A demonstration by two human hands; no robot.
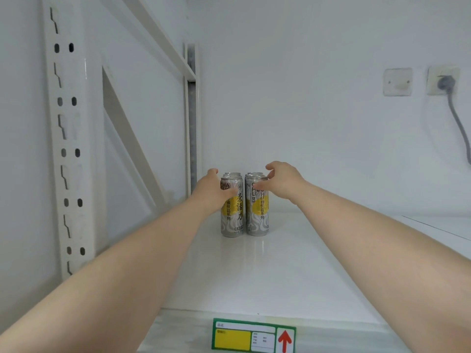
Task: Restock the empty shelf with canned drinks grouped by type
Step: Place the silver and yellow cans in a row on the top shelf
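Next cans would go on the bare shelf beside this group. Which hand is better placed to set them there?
Probably the right hand: the bare shelf opens on its side, and it sits loosely at the top of the right can. The left hand wraps the left can, beside the rack upright.
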